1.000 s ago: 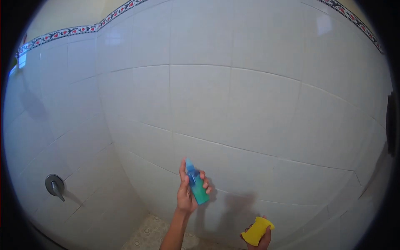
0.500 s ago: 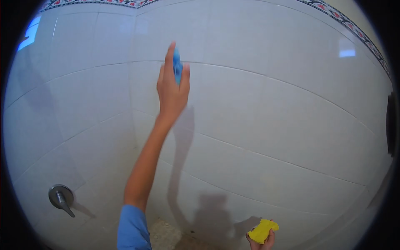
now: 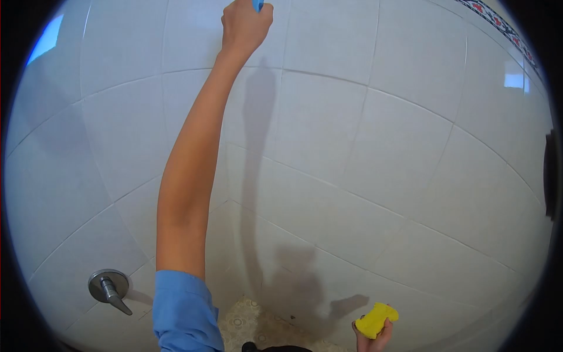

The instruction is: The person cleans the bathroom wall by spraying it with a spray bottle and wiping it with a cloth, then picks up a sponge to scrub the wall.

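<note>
My left hand (image 3: pixel 247 26) is raised high against the tiled wall at the top edge of the view. Its fingers close around a blue object (image 3: pixel 258 4), mostly cut off by the frame, so its kind is unclear. Low on the right, my right hand (image 3: pixel 380 339) grips a yellow sponge (image 3: pixel 375 321) with a waisted, bone-like shape. The sponge is held up in front of the pale wall tiles (image 3: pixel 328 135), apart from my left hand.
A metal shower valve with a lever (image 3: pixel 109 287) sticks out from the left wall. Patterned floor (image 3: pixel 240 314) shows at the bottom, beside a dark rounded thing (image 3: pixel 281 348). A dark object (image 3: pixel 550 176) stands at the right edge. A floral border (image 3: pixel 498 26) runs along the upper right.
My left hand and the blue object now sit higher in view, partly out of frame, and the fingers look more closed. The view has tilted downward. The sponge stays in my right hand.
</note>
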`<state>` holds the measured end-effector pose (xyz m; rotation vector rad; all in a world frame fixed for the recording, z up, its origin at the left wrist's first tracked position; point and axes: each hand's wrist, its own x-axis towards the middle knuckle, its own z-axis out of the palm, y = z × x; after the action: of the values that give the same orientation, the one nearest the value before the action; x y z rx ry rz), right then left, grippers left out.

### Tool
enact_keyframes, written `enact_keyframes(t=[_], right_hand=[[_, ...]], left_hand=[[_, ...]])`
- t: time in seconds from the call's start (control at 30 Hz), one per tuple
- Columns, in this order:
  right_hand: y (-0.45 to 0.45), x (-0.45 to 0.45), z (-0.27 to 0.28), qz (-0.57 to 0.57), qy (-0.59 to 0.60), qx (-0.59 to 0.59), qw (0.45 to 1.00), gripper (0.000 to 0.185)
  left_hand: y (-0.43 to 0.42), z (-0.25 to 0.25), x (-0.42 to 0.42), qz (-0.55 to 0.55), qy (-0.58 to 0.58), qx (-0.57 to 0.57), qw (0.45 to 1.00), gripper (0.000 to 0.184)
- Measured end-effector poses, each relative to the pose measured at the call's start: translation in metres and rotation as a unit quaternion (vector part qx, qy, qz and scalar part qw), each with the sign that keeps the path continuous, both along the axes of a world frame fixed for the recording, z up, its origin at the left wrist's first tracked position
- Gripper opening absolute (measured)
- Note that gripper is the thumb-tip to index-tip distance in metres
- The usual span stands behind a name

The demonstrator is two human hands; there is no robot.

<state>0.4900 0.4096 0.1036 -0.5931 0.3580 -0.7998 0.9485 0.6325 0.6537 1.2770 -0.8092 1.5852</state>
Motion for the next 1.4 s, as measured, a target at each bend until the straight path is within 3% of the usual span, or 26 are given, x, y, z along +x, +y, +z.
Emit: enact_keyframes(t=[0.23, 0.33, 0.7, 0.9, 1.07, 1.2, 1.27, 1.4], right_hand=[[-0.011, -0.027, 0.004, -0.035, -0.008, -0.021, 0.999, 0.049], [-0.009, -0.028, 0.011, -0.074, 0.001, 0.039, 0.996, 0.046], [0.001, -0.021, 0.014, -0.049, -0.017, 0.028, 0.998, 0.048], [0.004, -0.015, 0.018, -0.021, 0.001, 0.009, 1.000, 0.051], [0.009, -0.011, 0.024, -0.041, 0.027, 0.048, 0.998, 0.050], [0.011, -0.007, 0.028, -0.047, 0.022, 0.058, 0.997, 0.049], [0.010, -0.006, 0.028, -0.049, 0.025, 0.058, 0.997, 0.049], [0.005, -0.006, 0.017, -0.030, 0.012, 0.048, 0.998, 0.051]], left_hand=[[-0.007, -0.010, -0.003, -0.019, 0.026, 0.002, 0.999, 0.063], [-0.009, -0.013, -0.008, -0.021, 0.033, 0.018, 0.999, 0.062], [-0.018, -0.012, 0.008, 0.042, -0.001, 0.086, 0.995, 0.067], [-0.024, -0.005, -0.018, 0.007, 0.082, 0.133, 0.988, 0.069], [-0.048, 0.002, -0.031, 0.024, 0.003, 0.128, 0.991, 0.065], [-0.069, 0.006, -0.043, 0.021, 0.006, 0.154, 0.988, 0.062], [-0.077, 0.004, -0.048, -0.009, -0.087, 0.129, 0.988, 0.059], [-0.079, -0.003, -0.056, -0.028, -0.039, 0.155, 0.987, 0.057]])
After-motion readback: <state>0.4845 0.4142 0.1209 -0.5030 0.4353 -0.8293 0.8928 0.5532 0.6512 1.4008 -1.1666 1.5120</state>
